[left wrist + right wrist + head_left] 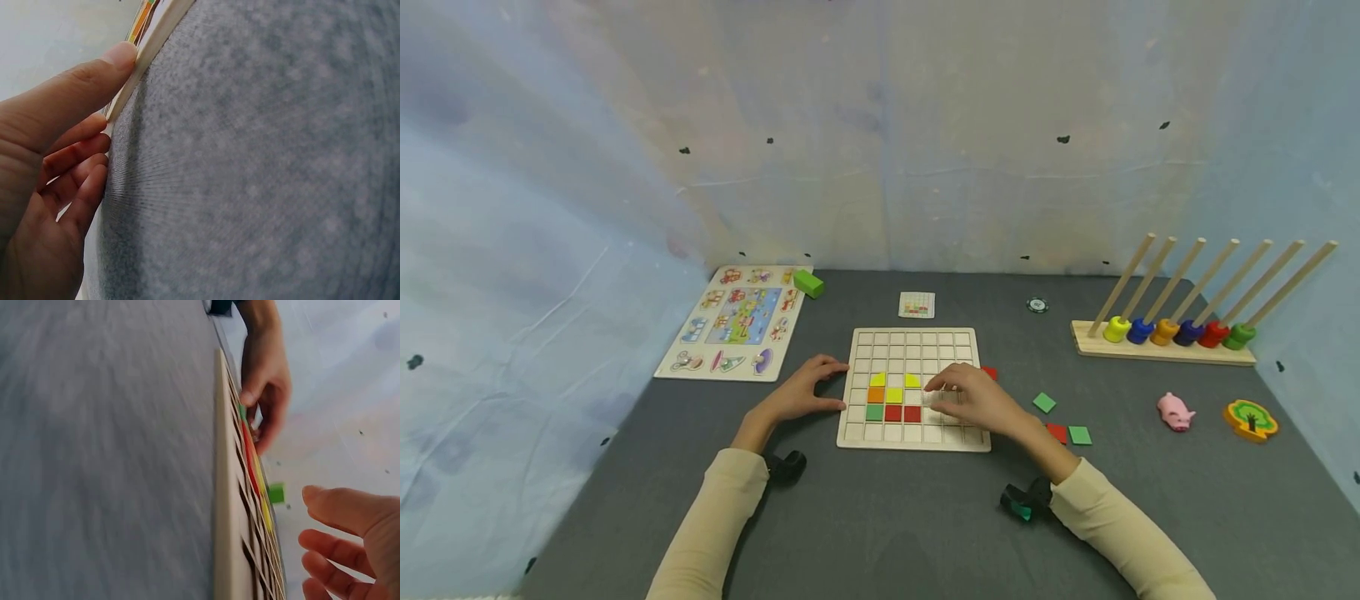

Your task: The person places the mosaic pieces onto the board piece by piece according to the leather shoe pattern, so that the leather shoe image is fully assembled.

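A wooden grid board lies flat on the dark table. Set in its cells are a green tile, an orange tile, two red tiles and several yellow pieces. My left hand rests its thumb and fingertips against the board's left edge; the left wrist view shows the thumb touching that edge. Over the right part of the board hovers my right hand. Its thumb and fingers are apart with nothing between them, as the right wrist view also shows.
Right of the board lie loose green tiles and red tiles. Behind it are a pattern card and a poker chip. A picture puzzle, green block, peg stand, toy pig and toy tree surround these.
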`<move>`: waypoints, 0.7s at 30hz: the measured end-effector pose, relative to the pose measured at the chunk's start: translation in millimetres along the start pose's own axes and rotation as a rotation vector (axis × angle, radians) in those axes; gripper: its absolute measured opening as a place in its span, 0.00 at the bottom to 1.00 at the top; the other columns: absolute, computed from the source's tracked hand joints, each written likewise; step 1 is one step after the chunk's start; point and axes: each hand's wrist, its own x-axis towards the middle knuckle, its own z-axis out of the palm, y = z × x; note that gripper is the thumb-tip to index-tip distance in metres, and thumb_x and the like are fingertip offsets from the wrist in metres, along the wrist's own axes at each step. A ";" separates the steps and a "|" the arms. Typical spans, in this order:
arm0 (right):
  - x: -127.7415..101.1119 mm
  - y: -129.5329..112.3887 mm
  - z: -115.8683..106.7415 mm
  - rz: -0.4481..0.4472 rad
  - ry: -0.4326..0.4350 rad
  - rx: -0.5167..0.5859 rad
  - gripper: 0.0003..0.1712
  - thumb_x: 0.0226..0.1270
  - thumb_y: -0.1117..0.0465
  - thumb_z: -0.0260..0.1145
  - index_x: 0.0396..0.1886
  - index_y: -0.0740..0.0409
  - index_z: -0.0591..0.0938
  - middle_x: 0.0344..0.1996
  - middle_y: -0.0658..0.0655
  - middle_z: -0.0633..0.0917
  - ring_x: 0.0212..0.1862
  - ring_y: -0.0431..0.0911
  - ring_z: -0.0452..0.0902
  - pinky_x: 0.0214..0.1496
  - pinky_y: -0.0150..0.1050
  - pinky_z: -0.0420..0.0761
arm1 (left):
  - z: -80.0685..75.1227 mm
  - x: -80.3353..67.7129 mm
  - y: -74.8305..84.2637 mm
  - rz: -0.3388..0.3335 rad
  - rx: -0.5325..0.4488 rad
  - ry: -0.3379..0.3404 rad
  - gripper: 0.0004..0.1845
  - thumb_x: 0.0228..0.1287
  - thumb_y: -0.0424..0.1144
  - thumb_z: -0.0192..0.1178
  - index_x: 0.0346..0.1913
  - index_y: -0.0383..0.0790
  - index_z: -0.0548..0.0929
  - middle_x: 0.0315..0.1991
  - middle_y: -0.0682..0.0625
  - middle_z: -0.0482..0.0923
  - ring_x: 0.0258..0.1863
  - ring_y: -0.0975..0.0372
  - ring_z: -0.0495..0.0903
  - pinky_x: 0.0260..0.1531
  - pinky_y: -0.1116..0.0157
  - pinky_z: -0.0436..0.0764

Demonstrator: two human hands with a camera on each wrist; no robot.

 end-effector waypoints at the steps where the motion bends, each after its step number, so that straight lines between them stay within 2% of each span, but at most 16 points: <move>1: -2.2 1.5 -4.1 0.009 0.005 0.009 0.14 0.58 0.61 0.70 0.44 0.59 0.83 0.40 0.53 0.83 0.40 0.47 0.77 0.41 0.43 0.77 | 0.0 0.1 -0.2 0.000 0.001 0.000 0.36 0.51 0.50 0.69 0.63 0.43 0.72 0.56 0.46 0.66 0.56 0.54 0.67 0.59 0.52 0.65; 6: -16.0 9.4 -24.3 0.020 0.028 0.000 0.14 0.59 0.62 0.69 0.45 0.60 0.82 0.41 0.56 0.83 0.39 0.49 0.78 0.38 0.46 0.77 | 0.6 0.6 -1.0 0.003 0.001 0.001 0.36 0.52 0.50 0.69 0.64 0.43 0.71 0.56 0.46 0.66 0.56 0.54 0.67 0.58 0.52 0.65; 16: -46.0 22.7 -57.5 0.145 0.033 -0.055 0.15 0.56 0.62 0.71 0.45 0.58 0.83 0.41 0.53 0.82 0.41 0.50 0.78 0.41 0.49 0.77 | 0.4 -0.6 0.8 0.013 -0.003 0.003 0.37 0.52 0.51 0.69 0.64 0.41 0.71 0.56 0.45 0.66 0.56 0.53 0.67 0.57 0.51 0.66; 21: -59.7 28.2 -64.0 0.121 0.038 -0.076 0.15 0.55 0.63 0.71 0.43 0.58 0.83 0.39 0.53 0.83 0.39 0.48 0.78 0.40 0.48 0.78 | 0.3 0.4 0.3 0.010 0.002 0.002 0.36 0.52 0.51 0.69 0.64 0.42 0.71 0.57 0.45 0.66 0.56 0.54 0.67 0.58 0.52 0.66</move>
